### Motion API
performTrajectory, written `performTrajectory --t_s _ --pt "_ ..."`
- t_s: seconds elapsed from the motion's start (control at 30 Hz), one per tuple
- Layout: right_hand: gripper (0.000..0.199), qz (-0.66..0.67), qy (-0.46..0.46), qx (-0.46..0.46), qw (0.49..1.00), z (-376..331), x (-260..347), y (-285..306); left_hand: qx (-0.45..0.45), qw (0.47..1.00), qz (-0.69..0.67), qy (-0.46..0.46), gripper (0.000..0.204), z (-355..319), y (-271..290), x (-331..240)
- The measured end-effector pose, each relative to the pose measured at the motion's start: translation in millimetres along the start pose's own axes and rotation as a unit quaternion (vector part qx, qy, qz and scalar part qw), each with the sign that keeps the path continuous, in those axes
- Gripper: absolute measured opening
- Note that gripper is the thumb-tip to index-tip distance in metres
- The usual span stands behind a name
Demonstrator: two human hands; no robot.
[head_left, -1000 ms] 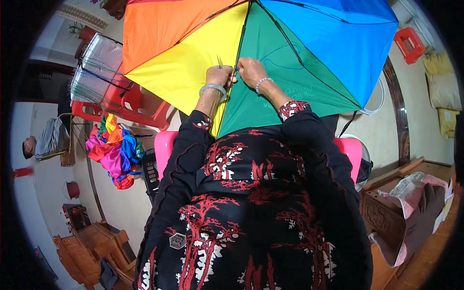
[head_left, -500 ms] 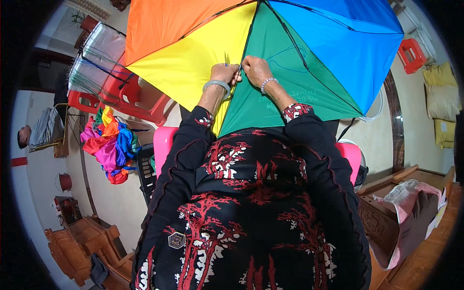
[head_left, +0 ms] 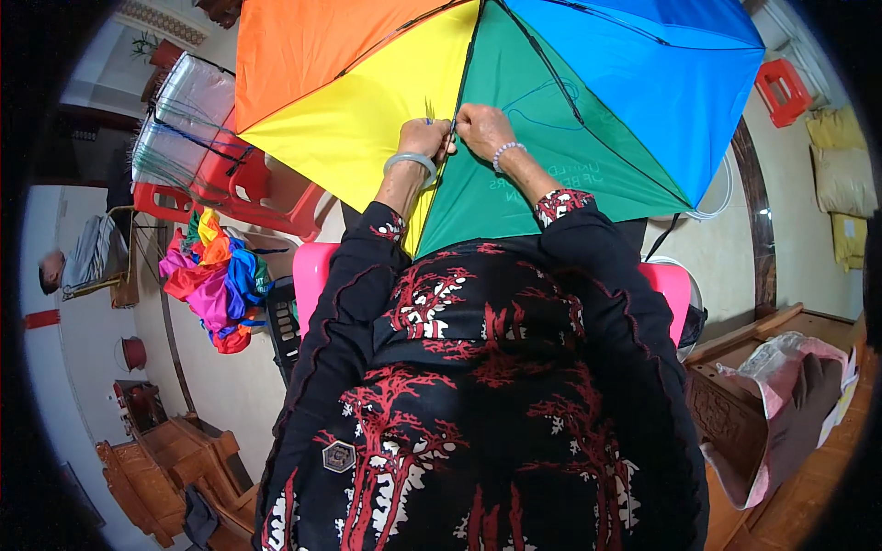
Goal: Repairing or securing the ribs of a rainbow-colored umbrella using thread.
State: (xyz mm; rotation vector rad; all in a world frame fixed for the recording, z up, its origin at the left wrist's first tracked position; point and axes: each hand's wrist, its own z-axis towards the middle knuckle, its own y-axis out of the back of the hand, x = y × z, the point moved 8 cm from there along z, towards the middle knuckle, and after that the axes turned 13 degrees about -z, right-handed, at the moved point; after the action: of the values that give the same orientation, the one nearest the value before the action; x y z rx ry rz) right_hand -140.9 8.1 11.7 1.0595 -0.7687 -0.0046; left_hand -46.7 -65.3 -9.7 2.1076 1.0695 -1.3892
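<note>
An open rainbow umbrella [head_left: 570, 101] with orange, yellow, green and blue panels fills the top of the view, its inside facing me. My left hand [head_left: 424, 138], with a pale bangle on the wrist, pinches the dark rib along the yellow-green seam. My right hand [head_left: 481, 129], wearing a bead bracelet, grips the same rib right beside it. The two hands touch. A thin thread or needle may be between the fingers, too small to tell. My black sleeves with a red tree pattern cover the lower middle.
A pink chair [head_left: 312, 271] is under me. A heap of folded rainbow umbrella cloth [head_left: 216, 285] lies at the left by red plastic stools [head_left: 266, 197]. A clear-wrapped bundle [head_left: 179, 119] is at upper left. Carved wooden furniture [head_left: 735, 413] with a bag stands at the right.
Both hands have shifted slightly up along the rib, and the umbrella has tilted a little. The grip stays the same.
</note>
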Motion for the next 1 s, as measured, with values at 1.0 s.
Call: performTrajectory --t_s 1.0 --pt "0.011 0.15 -0.078 -0.076 0.983 1 -22 35 -0.009 1.0 0.023 0.014 0.021 0 3 0"
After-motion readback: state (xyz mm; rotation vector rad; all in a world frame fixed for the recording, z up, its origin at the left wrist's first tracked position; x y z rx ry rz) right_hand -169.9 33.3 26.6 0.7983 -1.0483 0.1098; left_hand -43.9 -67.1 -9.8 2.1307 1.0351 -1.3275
